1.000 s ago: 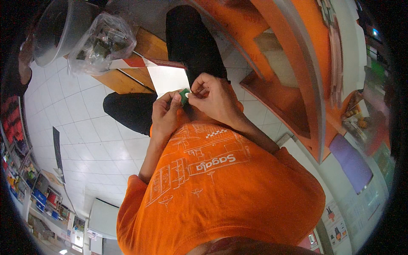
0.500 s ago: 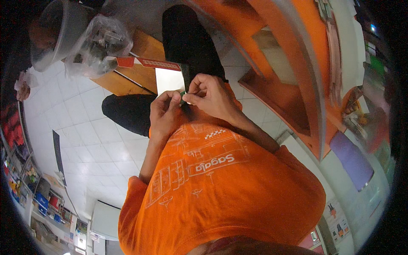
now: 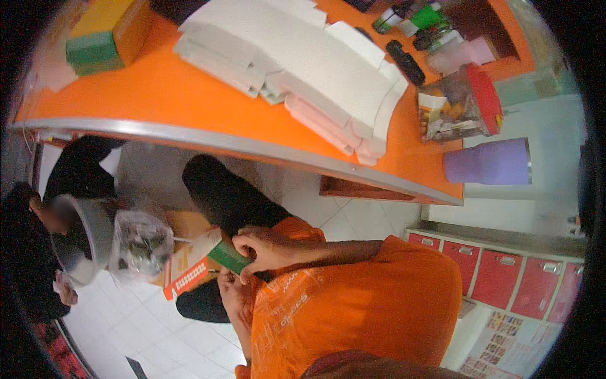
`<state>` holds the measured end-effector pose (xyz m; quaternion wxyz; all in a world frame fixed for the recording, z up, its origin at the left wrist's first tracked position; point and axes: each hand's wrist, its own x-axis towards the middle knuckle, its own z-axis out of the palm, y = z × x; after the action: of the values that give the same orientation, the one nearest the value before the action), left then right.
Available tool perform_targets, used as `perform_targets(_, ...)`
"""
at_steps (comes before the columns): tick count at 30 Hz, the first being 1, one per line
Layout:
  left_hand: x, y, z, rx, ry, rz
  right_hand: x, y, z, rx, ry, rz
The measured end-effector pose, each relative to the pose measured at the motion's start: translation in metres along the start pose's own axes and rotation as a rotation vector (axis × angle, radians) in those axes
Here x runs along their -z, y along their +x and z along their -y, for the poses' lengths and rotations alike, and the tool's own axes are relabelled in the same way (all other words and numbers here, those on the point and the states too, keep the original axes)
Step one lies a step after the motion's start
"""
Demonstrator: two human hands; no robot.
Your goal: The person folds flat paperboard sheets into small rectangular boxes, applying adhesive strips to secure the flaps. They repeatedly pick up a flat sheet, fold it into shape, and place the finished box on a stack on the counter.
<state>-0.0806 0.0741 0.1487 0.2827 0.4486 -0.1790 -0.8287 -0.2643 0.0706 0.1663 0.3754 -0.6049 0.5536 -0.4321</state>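
A small carton with a green end (image 3: 228,254) and a red-and-white side (image 3: 189,281) rests over my lap. My right hand (image 3: 268,251) curls its fingers round the green end at the upper corner. Below it, my left hand (image 3: 233,294) presses its bent fingers against the lower edge of the same end. The fingertips of both hands lie close together there. Just beyond the carton, a clear plastic bag (image 3: 142,246) holds dark small items I cannot make out. It sits beside a brown cardboard surface (image 3: 186,221).
An orange table (image 3: 252,136) spans ahead, bearing stacked flat white cartons (image 3: 297,57), a yellow-and-green box (image 3: 95,54), a red-lidded clear jar (image 3: 457,104) and a purple tumbler (image 3: 489,161). A translucent bucket (image 3: 98,240) and another person's hand (image 3: 66,290) are at left. Red drawers (image 3: 502,275) stand right.
The view has swung, bringing the tabletop into sight. The carton's white interior showed before; now its green end faces my hands. My right hand has moved round that end.
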Motion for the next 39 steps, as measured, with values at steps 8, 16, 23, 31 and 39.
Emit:
perform_targets(8,0.011,0.004,-0.004,-0.368,0.283,-0.056,-0.013,0.024,-0.015,0.084,0.121,-0.042)
perform_targets(16,-0.005,0.001,-0.048,-0.429,0.174,-0.235,-0.008,0.066,0.030,0.317,0.120,0.004)
perform_targets(23,-0.015,-0.007,-0.090,-0.308,-0.407,-0.065,-0.008,0.038,0.017,0.656,-0.428,0.041)
perform_targets(31,-0.038,-0.019,-0.082,-0.733,0.299,-0.431,0.012,0.050,0.023,0.697,-0.295,-0.090)
perform_targets(39,-0.062,-0.021,-0.081,-1.042,0.530,-0.417,0.008,0.058,0.051,0.587,-0.420,-0.195)
